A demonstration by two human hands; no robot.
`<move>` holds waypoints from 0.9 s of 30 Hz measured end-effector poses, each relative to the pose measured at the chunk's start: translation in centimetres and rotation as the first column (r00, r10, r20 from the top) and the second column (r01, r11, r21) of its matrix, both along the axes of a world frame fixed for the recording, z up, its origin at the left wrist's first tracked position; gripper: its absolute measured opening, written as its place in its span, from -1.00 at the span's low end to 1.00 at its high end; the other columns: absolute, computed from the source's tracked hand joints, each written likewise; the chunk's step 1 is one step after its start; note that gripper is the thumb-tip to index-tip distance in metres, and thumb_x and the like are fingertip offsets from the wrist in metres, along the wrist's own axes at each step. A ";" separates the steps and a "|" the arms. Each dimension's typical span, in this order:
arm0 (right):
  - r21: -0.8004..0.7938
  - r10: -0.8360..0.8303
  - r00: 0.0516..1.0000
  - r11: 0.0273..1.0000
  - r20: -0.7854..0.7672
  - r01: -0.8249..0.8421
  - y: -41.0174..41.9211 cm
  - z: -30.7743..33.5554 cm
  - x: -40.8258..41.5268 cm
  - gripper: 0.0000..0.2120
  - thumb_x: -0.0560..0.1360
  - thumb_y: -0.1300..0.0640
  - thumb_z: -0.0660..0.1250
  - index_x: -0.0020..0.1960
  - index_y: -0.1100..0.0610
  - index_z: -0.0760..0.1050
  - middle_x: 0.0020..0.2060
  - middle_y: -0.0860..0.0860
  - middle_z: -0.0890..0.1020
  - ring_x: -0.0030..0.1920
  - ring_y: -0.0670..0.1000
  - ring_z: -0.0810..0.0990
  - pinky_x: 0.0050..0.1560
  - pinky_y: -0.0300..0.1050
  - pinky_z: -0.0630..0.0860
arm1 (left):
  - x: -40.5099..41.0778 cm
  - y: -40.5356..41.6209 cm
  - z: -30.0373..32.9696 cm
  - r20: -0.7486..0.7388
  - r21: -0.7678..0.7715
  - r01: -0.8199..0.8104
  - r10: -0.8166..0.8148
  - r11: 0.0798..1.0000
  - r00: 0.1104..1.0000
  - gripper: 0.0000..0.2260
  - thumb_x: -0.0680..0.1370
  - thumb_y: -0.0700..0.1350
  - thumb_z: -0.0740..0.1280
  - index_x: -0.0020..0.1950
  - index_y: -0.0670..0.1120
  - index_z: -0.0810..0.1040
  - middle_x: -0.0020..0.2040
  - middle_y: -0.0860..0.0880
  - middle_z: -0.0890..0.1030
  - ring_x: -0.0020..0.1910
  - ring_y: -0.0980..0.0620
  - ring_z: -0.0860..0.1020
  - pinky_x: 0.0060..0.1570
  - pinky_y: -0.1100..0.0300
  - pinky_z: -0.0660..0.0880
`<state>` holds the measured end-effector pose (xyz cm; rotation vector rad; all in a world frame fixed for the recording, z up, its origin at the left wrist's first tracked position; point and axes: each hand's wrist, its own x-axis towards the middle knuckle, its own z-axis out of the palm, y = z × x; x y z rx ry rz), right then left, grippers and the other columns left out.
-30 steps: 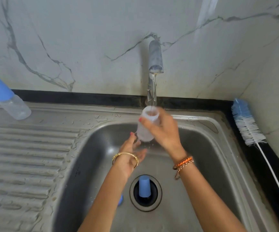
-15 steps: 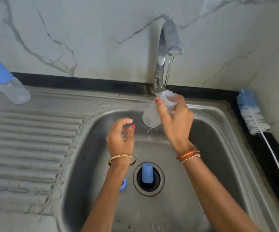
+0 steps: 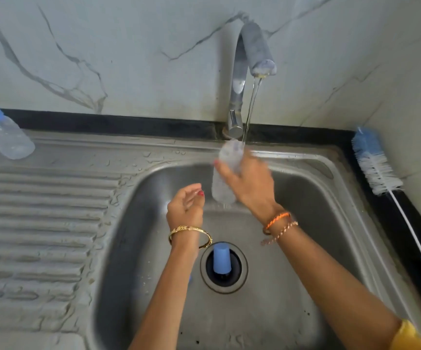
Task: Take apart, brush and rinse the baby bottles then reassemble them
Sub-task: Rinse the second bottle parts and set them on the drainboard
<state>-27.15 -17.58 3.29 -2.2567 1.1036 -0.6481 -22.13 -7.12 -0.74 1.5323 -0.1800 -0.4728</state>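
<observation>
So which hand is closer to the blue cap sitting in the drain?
The left hand. It hangs just above and left of the blue cap in the drain, holding nothing. The right hand is higher up toward the tap, gripping the clear bottle.

The sink basin (image 3: 292, 286) sits right of the ribbed drainboard (image 3: 35, 223), with the tap (image 3: 239, 79) behind it against the wall. Over the basin, below the spout, the right hand (image 3: 249, 183) holds a bottle body (image 3: 226, 173); the left hand (image 3: 185, 208) hangs just left of it. A cap (image 3: 221, 258) stands in the drain. A second bottle (image 3: 0, 130) lies at the drainboard's far left corner. The brush (image 3: 381, 173) lies along the ledge right of the sink.
</observation>
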 end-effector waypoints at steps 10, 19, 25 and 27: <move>0.035 0.060 0.998 0.998 0.016 -0.060 -0.2 -1.7 0.2 -0.57 0.51 -0.16 0.24 0.19 0.15 0.39 0.03 0.13 0.59 0.03 0.17 0.57 -0.03 0.07 0.53 | -0.2 -0.4 -0.1 -0.123 -0.051 0.052 -0.057 0.997 0.991 -0.74 0.61 -0.10 0.18 0.23 -0.15 0.51 -0.09 0.06 0.56 -0.11 0.11 0.53 0.02 0.18 0.47; 0.885 -0.388 0.850 0.431 0.357 -0.176 -0.6 -0.9 0.9 -0.75 0.60 -0.05 0.10 0.16 0.09 0.34 -0.08 0.08 0.53 -0.15 0.02 0.53 -0.23 -0.09 0.50 | -0.9 -1.3 0.5 0.233 -0.050 0.180 -0.163 0.982 0.959 -0.65 0.50 0.07 0.28 0.26 0.04 0.46 0.22 0.12 0.49 0.22 0.20 0.45 0.24 0.28 0.40; 0.906 -0.669 0.683 -0.034 0.293 -0.422 -3.0 -2.4 -1.4 -0.53 0.59 -0.08 0.03 0.31 0.23 0.37 0.11 0.18 0.58 0.13 0.14 0.54 0.21 0.04 0.41 | -1.6 -5.8 2.3 0.652 0.270 0.314 -0.413 0.910 0.636 -0.44 0.44 0.20 0.07 0.15 -0.21 0.51 0.11 -0.13 0.50 0.09 -0.05 0.47 0.11 0.22 0.34; 0.893 -0.704 0.650 -0.048 0.288 -0.447 -3.7 -2.5 -1.9 -0.56 0.59 -0.05 0.02 0.28 0.22 0.39 0.03 0.16 0.59 0.07 0.11 0.55 0.18 0.00 0.43 | -1.4 -7.1 2.9 0.649 0.369 0.318 -0.487 0.873 0.584 -0.52 0.50 0.14 0.11 0.16 -0.21 0.49 0.13 -0.18 0.48 0.12 -0.12 0.45 0.10 0.17 0.32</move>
